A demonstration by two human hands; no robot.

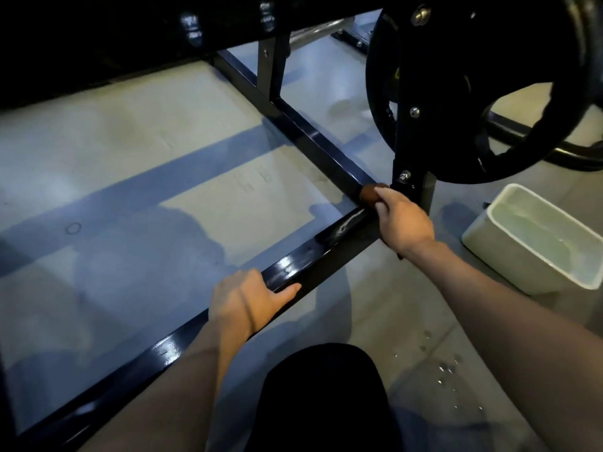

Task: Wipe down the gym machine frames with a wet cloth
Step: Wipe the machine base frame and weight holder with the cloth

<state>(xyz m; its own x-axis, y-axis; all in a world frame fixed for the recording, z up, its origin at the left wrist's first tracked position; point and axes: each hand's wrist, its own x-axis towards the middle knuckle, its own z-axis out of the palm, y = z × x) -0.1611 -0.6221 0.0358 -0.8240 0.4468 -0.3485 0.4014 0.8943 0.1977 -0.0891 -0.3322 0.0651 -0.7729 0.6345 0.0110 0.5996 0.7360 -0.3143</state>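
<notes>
A black gym machine frame lies low over the floor: a glossy wet front bar (313, 256) runs from lower left up to a corner joint, and a second bar (310, 138) runs back from there. My right hand (403, 220) grips a small brown cloth (368, 194) pressed against that corner joint. My left hand (246, 300) holds the front bar, fingers curled over its far side and thumb along the near face.
A white tub (535, 239) of water stands on the floor at the right. A large black weight plate (473, 83) hangs on an upright above the corner. Water drops (447, 373) speckle the grey floor. My dark-clad knee (323, 396) fills the bottom centre.
</notes>
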